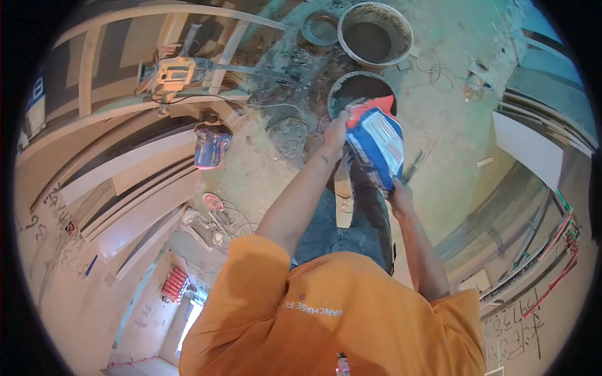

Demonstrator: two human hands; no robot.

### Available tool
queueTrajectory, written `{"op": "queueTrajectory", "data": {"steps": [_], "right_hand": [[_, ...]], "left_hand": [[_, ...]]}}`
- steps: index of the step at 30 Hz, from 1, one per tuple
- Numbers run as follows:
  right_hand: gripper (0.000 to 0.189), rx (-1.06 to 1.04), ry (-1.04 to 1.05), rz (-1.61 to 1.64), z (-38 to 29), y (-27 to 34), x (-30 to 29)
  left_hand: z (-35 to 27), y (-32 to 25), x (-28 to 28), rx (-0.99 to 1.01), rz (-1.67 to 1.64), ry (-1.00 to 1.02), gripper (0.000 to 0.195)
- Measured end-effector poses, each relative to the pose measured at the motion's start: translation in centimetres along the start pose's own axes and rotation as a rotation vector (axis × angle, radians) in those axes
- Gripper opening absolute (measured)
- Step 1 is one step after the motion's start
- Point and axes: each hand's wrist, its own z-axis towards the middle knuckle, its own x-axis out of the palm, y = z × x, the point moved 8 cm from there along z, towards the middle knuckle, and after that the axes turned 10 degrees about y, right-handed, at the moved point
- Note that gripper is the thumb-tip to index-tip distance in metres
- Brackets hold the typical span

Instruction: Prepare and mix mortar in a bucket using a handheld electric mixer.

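Both of my hands grip a printed bag [376, 138] in red, white and blue, tilted over a bucket. My left hand [336, 131] holds its upper end by the bucket's rim, while my right hand [401, 198] grasps the lower corner near my thigh. The red end of the bag reaches over the mouth of the bucket [335, 96], which has dark material inside. Whether anything is flowing out of the bag is hidden. Just beyond stands a larger white bucket [407, 28] with grey residue on its walls and dark contents.
A yellow demolition hammer [176, 74] leans at the left, its cord trailing over the floor. A blue and pink bag [211, 146] stands below it. Coiled cable [228, 217] lies near stacked boards [146, 211]. Further cords [435, 70] and a white panel [529, 148] are at right.
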Motion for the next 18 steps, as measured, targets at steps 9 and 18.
{"op": "queueTrajectory", "data": {"steps": [9,18], "right_hand": [[0.030,0.000,-0.021,-0.118,1.5,-0.8,7.3],[0.032,-0.207,-0.364,-0.189,5.6,0.5,-1.7]], "left_hand": [[-8.3,10.1,6.1,-0.248,-0.191,0.092,0.039],[-6.2,6.9,3.7,-0.280,-0.027,-0.060,0.030]]}}
